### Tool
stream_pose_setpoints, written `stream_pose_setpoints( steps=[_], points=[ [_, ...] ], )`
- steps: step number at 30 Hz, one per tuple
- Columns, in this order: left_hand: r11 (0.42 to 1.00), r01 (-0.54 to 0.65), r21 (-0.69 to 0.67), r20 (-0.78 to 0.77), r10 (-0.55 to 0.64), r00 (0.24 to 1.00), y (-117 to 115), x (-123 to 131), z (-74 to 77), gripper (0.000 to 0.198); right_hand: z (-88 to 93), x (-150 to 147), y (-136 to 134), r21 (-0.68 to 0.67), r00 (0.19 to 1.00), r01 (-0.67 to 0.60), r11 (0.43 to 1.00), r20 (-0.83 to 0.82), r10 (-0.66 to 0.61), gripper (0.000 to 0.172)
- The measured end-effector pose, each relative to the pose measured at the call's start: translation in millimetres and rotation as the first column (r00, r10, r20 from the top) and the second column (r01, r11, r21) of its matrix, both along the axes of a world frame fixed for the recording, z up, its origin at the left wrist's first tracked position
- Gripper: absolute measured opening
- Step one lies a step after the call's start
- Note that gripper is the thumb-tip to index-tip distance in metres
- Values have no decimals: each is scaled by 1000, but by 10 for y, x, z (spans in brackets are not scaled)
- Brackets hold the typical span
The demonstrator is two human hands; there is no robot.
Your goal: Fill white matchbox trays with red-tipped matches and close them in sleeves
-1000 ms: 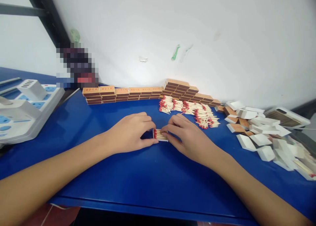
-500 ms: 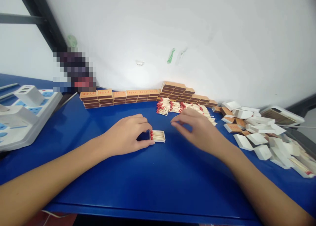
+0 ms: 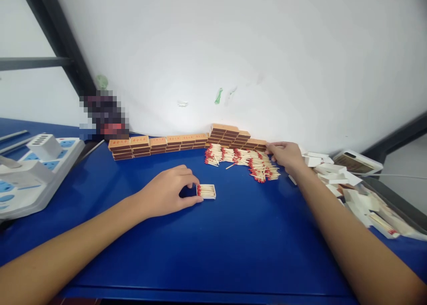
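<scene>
My left hand (image 3: 168, 190) pinches the left end of a small white tray of red-tipped matches (image 3: 207, 191) that lies on the blue table (image 3: 216, 242). My right hand (image 3: 286, 155) is stretched out to the far right end of the row of orange matchboxes (image 3: 187, 141), its fingers curled by the last boxes there. What its fingers hold, if anything, is hidden. A loose pile of matches (image 3: 245, 159) lies between the hands, in front of the stacked boxes.
A heap of white empty trays and orange sleeves (image 3: 347, 185) lies at the right. A white power strip (image 3: 33, 162) sits at the left edge. A phone-like white case (image 3: 356, 162) rests at the back right, by the white wall.
My right hand left the filled tray and reached away to the far right end of the matchbox row. My left hand stayed on the tray. The camera tilted up a little.
</scene>
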State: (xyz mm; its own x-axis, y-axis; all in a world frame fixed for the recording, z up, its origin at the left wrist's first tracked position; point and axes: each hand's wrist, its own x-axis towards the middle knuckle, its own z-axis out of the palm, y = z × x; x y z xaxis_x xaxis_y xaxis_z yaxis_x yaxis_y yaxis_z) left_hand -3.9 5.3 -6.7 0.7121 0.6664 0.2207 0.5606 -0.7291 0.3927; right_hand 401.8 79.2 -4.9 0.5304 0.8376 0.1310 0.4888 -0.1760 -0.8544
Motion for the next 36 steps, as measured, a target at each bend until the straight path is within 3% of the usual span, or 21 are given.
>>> stream_pose_setpoints(
  steps=[6,11,18,25,27,30,32,34,36],
  points=[
    [1000,-2,-3,25,2,1000,31,17,-9,29,-77,39,87,44,984,-6,999,-177,14,20],
    [1000,1,16,36,-1,999,38,17,-8,29,-40,141,87,67,968,-15,998,-251,32,26],
    [999,-10,33,44,9,999,64,5,2,30,-56,46,66,61,948,-24,998,-315,42,26],
    [996,-11,85,47,7,999,73,7,-25,35,276,-56,-101,182,940,25,983,-340,39,28],
    [995,-25,93,77,18,997,63,22,-44,45,314,-287,-261,206,930,-39,978,-350,110,25],
    [991,-67,119,157,48,986,36,42,-50,71,234,-808,-600,167,872,-267,949,-377,312,26],
    [982,-93,164,214,57,975,19,46,-34,78,139,-1156,-827,139,743,-510,849,-425,516,35],
    [969,-92,227,252,33,967,10,40,-12,65,56,-1408,-987,145,652,-624,768,-447,613,41],
    [957,-71,280,261,-5,965,15,25,6,45,-3,-1531,-1055,145,611,-673,726,-445,655,46]
  ],
)
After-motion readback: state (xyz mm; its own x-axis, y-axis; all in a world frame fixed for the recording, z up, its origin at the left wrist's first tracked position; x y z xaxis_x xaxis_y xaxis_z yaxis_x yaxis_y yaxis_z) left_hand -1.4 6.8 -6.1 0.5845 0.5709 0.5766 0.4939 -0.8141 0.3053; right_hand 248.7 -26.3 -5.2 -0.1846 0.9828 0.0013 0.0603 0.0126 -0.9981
